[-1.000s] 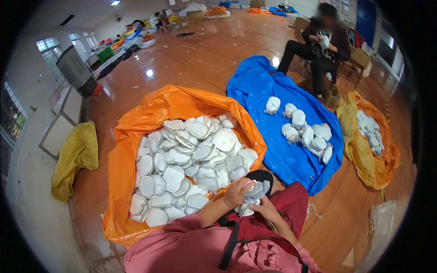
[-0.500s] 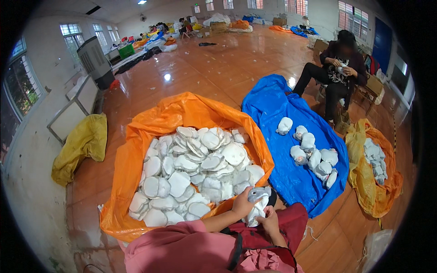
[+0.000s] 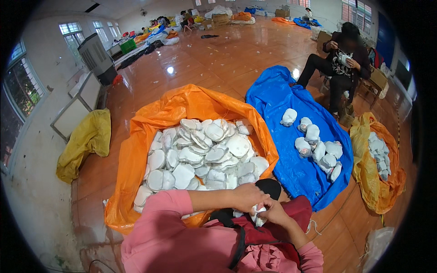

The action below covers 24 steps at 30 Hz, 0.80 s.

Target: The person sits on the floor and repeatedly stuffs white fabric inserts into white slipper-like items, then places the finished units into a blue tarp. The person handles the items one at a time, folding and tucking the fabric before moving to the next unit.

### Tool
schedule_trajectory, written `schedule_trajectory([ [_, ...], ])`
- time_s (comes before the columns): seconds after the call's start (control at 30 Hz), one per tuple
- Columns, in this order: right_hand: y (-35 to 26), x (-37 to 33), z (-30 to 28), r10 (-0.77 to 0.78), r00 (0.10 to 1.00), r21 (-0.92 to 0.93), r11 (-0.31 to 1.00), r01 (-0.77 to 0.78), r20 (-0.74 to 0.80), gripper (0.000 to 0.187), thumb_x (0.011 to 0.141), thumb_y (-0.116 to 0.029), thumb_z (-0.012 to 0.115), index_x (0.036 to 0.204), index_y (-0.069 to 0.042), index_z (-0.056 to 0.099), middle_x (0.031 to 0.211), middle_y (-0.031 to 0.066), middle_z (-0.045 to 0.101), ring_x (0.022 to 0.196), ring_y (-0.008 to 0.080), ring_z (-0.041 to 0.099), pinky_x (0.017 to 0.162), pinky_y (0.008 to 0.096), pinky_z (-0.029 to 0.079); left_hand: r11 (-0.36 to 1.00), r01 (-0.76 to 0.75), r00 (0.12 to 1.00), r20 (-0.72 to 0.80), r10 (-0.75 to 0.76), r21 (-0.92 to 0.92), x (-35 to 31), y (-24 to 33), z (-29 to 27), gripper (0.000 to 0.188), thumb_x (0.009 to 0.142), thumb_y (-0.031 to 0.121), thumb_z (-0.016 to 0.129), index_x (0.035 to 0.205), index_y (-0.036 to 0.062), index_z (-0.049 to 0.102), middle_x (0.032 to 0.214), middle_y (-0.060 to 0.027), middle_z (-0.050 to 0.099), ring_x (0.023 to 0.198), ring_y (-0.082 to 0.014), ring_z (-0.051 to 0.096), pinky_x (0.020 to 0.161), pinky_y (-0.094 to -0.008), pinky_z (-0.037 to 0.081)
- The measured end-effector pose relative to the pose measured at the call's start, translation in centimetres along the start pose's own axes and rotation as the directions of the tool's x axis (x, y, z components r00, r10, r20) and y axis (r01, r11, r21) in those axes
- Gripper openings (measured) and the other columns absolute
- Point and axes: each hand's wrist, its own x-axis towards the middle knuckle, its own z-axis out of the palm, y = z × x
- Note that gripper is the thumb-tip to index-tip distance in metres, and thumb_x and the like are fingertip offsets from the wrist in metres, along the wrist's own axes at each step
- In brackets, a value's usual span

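Observation:
In front of my lap, a small white and grey fabric piece (image 3: pixel 258 217) is held between both hands, and only a white crumpled part of it shows. My left hand (image 3: pixel 249 196) reaches across from the left, back of the hand up, its fingers bent down at the top of the piece. My right hand (image 3: pixel 275 213) pinches it from the right side, fingers closed. Just beyond my lap lies an open orange sack (image 3: pixel 125 182) heaped with flat, rounded white fabric pieces (image 3: pixel 184 176).
A blue sheet (image 3: pixel 269 91) at right bears several stuffed white pieces (image 3: pixel 312 133). A yellow-orange sack (image 3: pixel 364 182) holds grey pieces (image 3: pixel 378 150). A seated co-worker (image 3: pixel 346 68) handles a white piece. A yellow sack (image 3: pixel 88 141) lies by the left wall.
My left forearm has swung up and across, and the left hand has turned over the piece. Its grey part is now hidden. The co-worker's one hand has lifted away from their piece.

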Motion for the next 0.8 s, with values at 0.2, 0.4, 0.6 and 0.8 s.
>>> schedule_trajectory([
  [0.2, 0.7, -1.3, 0.8, -0.298, 0.952, -0.092, 0.948, 0.304, 0.075, 0.021, 0.068, 0.004, 0.067, 0.081, -0.007, 0.056, 0.086, 0.0026, 0.054, 0.087, 0.0157, 0.053, 0.078, 0.0268, 0.043, 0.962, 0.047, 0.989, 0.148, -0.007, -0.27, -1.5, -0.3, 1.6, 0.067, 0.063, 0.038, 0.081, 0.117, 0.0051, 0.058, 0.098, -0.0159, 0.065, 0.093, -0.036, 0.062, 0.076, -0.0434, 0.049],
  [0.4, -0.5, -1.8, 0.1, -0.301, 0.924, 0.019, 0.952, 0.305, 0.234, 0.03, 0.073, -0.002, 0.072, 0.091, -0.007, 0.049, 0.09, 0.003, 0.051, 0.085, 0.0128, 0.05, 0.076, 0.0262, 0.044, 0.923, -0.076, 0.968, 0.196, 0.159, -0.378, -1.1, -1.8, 1.8, 0.044, 0.07, 0.038, 0.076, 0.091, 0.0004, 0.067, 0.082, -0.0172, 0.067, 0.079, -0.0321, 0.064, 0.069, -0.0405, 0.048],
  [0.6, -1.5, -2.3, 0.4, -0.132, 0.95, -0.136, 0.975, 0.177, 0.284, 0.043, 0.074, -0.011, 0.079, 0.1, -0.007, 0.045, 0.092, 0.002, 0.051, 0.082, 0.0079, 0.049, 0.068, 0.0252, 0.046, 0.829, 0.069, 0.961, 0.26, 0.094, -0.555, -2.0, -2.2, 2.3, 0.036, 0.077, 0.031, 0.071, 0.097, 0.0014, 0.069, 0.083, -0.0146, 0.067, 0.074, -0.0202, 0.062, 0.067, -0.0349, 0.047],
  [0.8, 1.1, -2.4, 1.4, -0.212, 0.95, -0.021, 0.975, 0.223, 0.23, 0.043, 0.075, -0.01, 0.079, 0.101, -0.007, 0.045, 0.09, 0.0007, 0.053, 0.082, 0.0078, 0.05, 0.07, 0.025, 0.046, 0.62, 0.333, 0.926, 0.37, -0.074, -0.71, -3.3, -3.8, 5.2, 0.034, 0.084, 0.03, 0.064, 0.105, 0.0034, 0.069, 0.087, -0.0054, 0.069, 0.078, -0.0114, 0.06, 0.069, -0.0287, 0.048],
])
